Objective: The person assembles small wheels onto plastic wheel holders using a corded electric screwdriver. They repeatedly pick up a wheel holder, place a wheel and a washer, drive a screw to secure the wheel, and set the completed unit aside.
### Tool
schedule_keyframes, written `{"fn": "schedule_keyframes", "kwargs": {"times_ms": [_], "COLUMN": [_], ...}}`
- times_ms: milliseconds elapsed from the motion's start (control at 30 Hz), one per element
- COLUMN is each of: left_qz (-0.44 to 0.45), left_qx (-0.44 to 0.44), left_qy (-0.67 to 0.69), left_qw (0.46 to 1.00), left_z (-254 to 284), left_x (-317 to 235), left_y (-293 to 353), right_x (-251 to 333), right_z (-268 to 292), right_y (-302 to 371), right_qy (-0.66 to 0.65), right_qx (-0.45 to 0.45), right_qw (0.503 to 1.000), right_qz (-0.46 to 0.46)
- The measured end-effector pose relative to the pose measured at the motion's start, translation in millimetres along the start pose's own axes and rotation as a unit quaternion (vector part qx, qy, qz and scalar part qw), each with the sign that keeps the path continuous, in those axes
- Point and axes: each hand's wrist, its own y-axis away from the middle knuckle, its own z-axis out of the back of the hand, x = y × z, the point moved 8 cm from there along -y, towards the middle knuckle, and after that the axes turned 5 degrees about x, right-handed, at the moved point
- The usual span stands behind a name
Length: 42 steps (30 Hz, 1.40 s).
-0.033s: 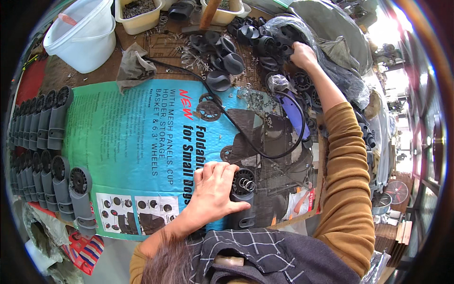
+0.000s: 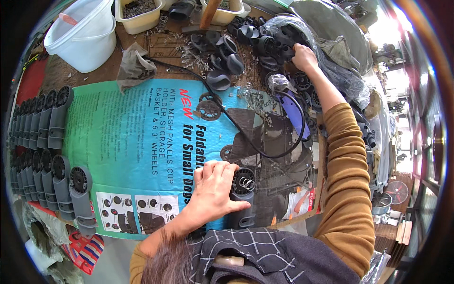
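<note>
On the near part of the printed cardboard lies a grey plastic part (image 2: 245, 215) with a round black socketed end, and a coil spring (image 2: 246, 183) sits on that end. My left hand (image 2: 213, 189) grips the part from its left side, thumb across the grey body. Farther off, at the right, my right hand (image 2: 305, 57) has its fingers curled at a heap of black plastic pieces (image 2: 265, 46) beside a clear plastic bag (image 2: 302, 28). Its fingertips are partly hidden among them, so what they hold cannot be made out.
Rows of similar grey parts (image 2: 59, 184) line the left edge. A purple-blue tool (image 2: 294, 116) with a black cable lies near small metal pieces (image 2: 253, 97). At the back stand a white bucket (image 2: 85, 47), cream tubs (image 2: 138, 22) and a wooden-handled hammer (image 2: 208, 16). A grey rag (image 2: 135, 68) lies nearby.
</note>
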Motion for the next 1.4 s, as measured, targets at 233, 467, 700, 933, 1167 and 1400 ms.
{"fn": "schedule_keyframes", "kwargs": {"times_ms": [233,467,700,933,1167,1400], "left_qz": [-0.003,-0.071,-0.026,-0.026,0.039,0.032], "left_qx": [-0.016,-0.077,-0.176,-0.131,-0.03,-0.05], "left_qy": [0.026,0.658,0.519,0.231,-0.073,-0.073], "left_qw": [1.0,0.746,0.836,0.964,0.996,0.996], "left_z": [6.7,24.4,29.8,24.3,-11.6,-13.2], "left_x": [2.8,-10.8,-25.3,-14.7,-1.1,-6.3], "left_y": [-2.3,-5.3,21.8,20.1,7.7,20.6], "right_x": [38.7,109.0,122.3,63.8,53.6,108.5], "right_z": [89.9,119.7,104.7,24.2,-4.2,37.2], "right_y": [146.7,333.8,388.4,407.5,405.4,398.4], "right_qy": [-0.189,-0.292,-0.446,-0.6,-0.554,-0.516], "right_qx": [-0.315,-0.239,-0.107,-0.071,-0.067,-0.027], "right_qw": [0.888,0.8,0.841,0.79,0.826,0.826], "right_qz": [0.276,0.466,0.287,0.106,0.077,0.224]}}
